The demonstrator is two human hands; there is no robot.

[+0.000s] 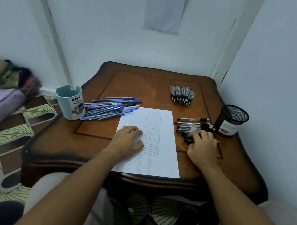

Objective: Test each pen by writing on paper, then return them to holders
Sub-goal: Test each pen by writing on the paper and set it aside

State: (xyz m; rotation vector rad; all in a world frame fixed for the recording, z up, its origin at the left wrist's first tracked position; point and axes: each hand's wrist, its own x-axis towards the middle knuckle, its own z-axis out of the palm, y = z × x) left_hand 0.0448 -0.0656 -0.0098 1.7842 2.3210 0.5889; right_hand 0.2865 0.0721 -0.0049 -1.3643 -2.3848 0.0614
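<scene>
A white sheet of paper (162,131) covered in rows of small writing lies in the middle of the wooden table (146,86). My left hand (128,141) rests on the sheet's left side with relaxed fingers, pressing it down. My right hand (203,146) sits on a loose pile of black pens (191,125) just right of the sheet. Its fingers curl down over one of the pens, and a pen tip pokes out to the right of the hand. A pile of blue pens (111,108) lies left of the sheet beside a light blue holder (70,103). A black mesh holder (231,120) stands at the right edge.
A second, tidier group of black pens (182,94) lies at the back right of the table. White walls close in behind and to the right, with a printed sheet (164,8) taped up. Patterned floor and a bundle of cloth (4,78) are to the left.
</scene>
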